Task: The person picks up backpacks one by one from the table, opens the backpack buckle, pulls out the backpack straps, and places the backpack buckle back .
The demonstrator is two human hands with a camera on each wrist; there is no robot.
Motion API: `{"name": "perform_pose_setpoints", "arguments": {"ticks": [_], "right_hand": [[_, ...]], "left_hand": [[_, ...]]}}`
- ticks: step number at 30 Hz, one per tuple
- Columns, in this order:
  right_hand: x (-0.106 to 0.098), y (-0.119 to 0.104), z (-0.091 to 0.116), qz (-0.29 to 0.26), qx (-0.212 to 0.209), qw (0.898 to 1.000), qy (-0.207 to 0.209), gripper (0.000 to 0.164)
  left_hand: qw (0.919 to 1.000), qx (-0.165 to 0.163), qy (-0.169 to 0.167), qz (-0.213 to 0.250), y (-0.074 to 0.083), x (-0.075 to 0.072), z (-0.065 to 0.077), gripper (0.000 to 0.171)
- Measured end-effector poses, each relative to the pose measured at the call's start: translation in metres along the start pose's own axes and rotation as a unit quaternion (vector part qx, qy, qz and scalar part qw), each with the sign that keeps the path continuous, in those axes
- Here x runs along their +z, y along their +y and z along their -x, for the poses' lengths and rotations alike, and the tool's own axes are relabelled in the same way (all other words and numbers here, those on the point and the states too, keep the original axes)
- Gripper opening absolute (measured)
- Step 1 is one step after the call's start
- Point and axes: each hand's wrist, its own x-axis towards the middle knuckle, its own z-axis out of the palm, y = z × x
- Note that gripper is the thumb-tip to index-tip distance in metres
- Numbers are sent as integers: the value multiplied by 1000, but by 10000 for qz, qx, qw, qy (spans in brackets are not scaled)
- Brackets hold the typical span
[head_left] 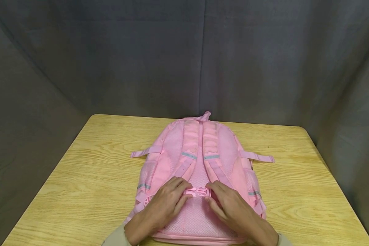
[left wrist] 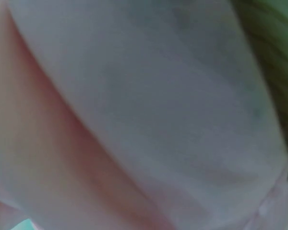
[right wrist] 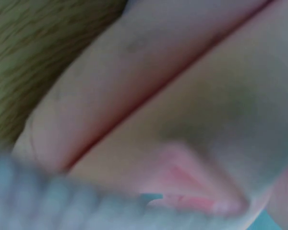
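A pink backpack (head_left: 200,215) lies flat with its strap side up and its top loop pointing away from me. Across its lower middle is a pink plastic buckle (head_left: 202,191) in two pieces, the pronged one on the right. My left hand (head_left: 167,200) pinches the left piece between thumb and fingers. On the other side my right hand (head_left: 230,205) pinches the pronged piece. The two pieces face each other very close together; I cannot tell whether they touch. Both wrist views are blurred and show mostly skin, with neither piece clearly visible.
The backpack lies on a wood-grain table (head_left: 89,171). Two padded shoulder straps (head_left: 191,136) run down its middle. Loose webbing ends (head_left: 258,156) stick out at both sides. Dark grey cloth (head_left: 135,61) hangs behind the table and along its sides.
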Motion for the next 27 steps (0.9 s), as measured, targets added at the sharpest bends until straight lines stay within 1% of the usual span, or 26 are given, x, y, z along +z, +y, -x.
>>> {"name": "perform_pose_setpoints", "arguments": {"ticks": [3,7,9,13,16,19,22,25,27], "right_hand": [[0,0,0,-45,-12,10000,35,21],[-1,0,0,-101,-35,9999,107,21],[-2,0,0,-126,-11,9999,106,22],[-2,-1,0,-142,2,9999,93,22],[-2,-1,0,-105,-33,9998,140,21],[-1,-1,-1,-75,-85,9997,196,21],[-1,-2,-1,-43,-109,9997,218,21],[-1,-2,-2,-24,-107,9997,222,22],[-1,-2,-2,-18,-109,9997,229,22]], "left_hand": [[10000,-20,-26,-8,0,1,0,18],[9997,-13,-194,-118,1,3,0,20],[9994,63,-245,-242,2,4,0,20],[9975,319,-255,-576,3,7,0,19],[9952,426,-355,-801,4,9,1,20],[9932,422,-532,-941,5,10,2,20],[9918,416,-628,-1029,5,11,2,20],[9917,431,-596,-1059,6,12,2,21],[9926,426,-493,-1029,6,12,2,22]]}}
